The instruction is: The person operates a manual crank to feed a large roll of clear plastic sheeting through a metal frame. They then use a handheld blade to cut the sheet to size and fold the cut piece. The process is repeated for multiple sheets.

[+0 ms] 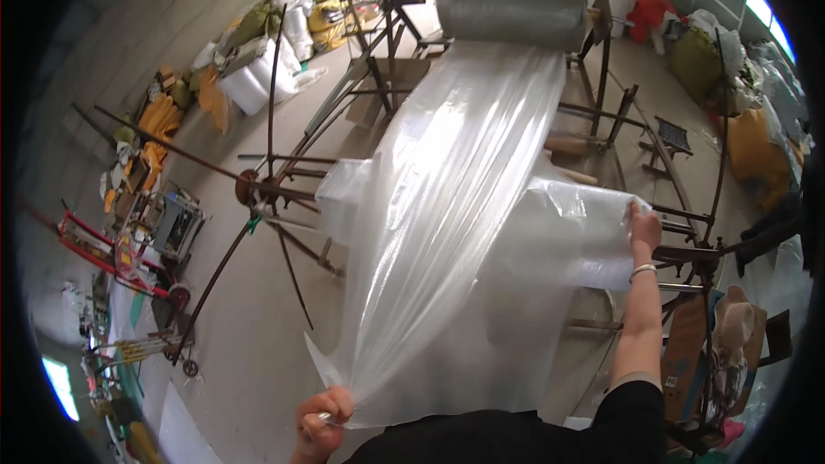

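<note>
A wide sheet of clear plastic film (447,172) runs down from a large film roll (511,2) on a metal stand toward my body. At the lower left my left hand (324,421) is closed on a gathered corner of the film, and pleats fan out from that grip. My right hand (643,228) reaches forward on the right, its fingers pinching the film's right edge. Between the hands the film hangs partly spread over a rusty metal frame with long spokes (273,180). Much of that frame is hidden behind the film.
Spoked rods stick out on both sides, with a hub wheel (247,188) at left. A red hand truck (112,249) stands further left. Sacks and wrapped bundles (292,26) line the left wall. Cardboard (687,357) lies at lower right, and a small black stool (670,139) stands beyond the frame.
</note>
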A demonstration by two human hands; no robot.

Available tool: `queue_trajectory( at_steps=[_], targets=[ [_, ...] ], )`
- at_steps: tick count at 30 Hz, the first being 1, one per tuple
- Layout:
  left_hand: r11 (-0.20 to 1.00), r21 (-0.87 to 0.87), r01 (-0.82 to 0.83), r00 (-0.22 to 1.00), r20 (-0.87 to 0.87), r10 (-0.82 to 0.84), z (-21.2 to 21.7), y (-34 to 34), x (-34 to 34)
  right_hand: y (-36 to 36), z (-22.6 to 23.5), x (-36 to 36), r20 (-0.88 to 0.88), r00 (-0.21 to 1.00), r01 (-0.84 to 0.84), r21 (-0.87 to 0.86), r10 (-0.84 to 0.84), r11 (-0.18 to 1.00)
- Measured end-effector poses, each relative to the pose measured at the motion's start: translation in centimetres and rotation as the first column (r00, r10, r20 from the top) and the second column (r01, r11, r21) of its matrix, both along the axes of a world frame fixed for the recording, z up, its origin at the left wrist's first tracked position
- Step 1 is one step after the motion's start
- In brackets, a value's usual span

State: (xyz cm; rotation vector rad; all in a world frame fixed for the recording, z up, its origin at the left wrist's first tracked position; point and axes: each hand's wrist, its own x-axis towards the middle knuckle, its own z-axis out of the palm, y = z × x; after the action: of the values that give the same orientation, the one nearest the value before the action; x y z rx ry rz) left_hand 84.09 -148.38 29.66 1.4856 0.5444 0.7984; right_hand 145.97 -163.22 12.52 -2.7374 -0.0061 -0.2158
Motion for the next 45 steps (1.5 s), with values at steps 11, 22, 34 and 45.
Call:
queue_trajectory(
  at_steps=[11, 22, 34, 45],
  targets=[
    [0.826, -0.005, -0.564, 0.826, -0.021, 0.564, 3.9, 8.2, -16.2, -0.1, 0.1, 0.8, -0.031, 0.999, -0.032, 0.030, 0.032, 0.999],
    [0.520, 0.832, 0.193, -0.422, -0.408, 0.810, -10.5, 23.5, -37.0, 0.5, -0.8, 1.2, -0.023, 0.999, -0.039, 0.082, 0.041, 0.996],
    [0.782, 0.016, 0.623, 0.566, -0.699, -0.437, -30.4, 7.7, 22.0, 1.1, -0.8, 0.6, 0.076, 0.997, -0.002, 0.062, -0.003, 0.998],
    [0.842, 0.506, 0.186, 0.702, -0.668, 0.247, -40.0, 8.6, 34.4, -0.3, -1.6, 0.7, 0.140, 0.990, -0.029, 0.100, 0.015, 0.995]
  ],
)
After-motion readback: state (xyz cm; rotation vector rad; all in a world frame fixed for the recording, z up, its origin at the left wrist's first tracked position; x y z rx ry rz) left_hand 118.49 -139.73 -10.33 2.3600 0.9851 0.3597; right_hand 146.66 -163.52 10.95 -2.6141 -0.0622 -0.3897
